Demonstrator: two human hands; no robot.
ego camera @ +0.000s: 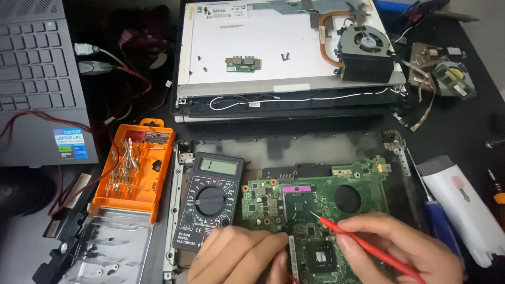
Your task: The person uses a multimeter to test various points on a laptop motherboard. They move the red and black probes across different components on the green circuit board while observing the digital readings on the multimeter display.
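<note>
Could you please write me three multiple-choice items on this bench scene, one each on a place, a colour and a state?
1. Where does the multimeter lie?
A. right of the green circuit board
B. between the orange bit case and the green circuit board
C. on the grey laptop

2. What colour is the probe in the right hand?
A. red
B. black
C. yellow

3. How is the orange bit case?
A. shut
B. upside down
C. open, bits showing

Answers: 1 B, it sits left of the green circuit board, right of the case. 2 A, the probe is red. 3 C, metal bits show inside.
</note>
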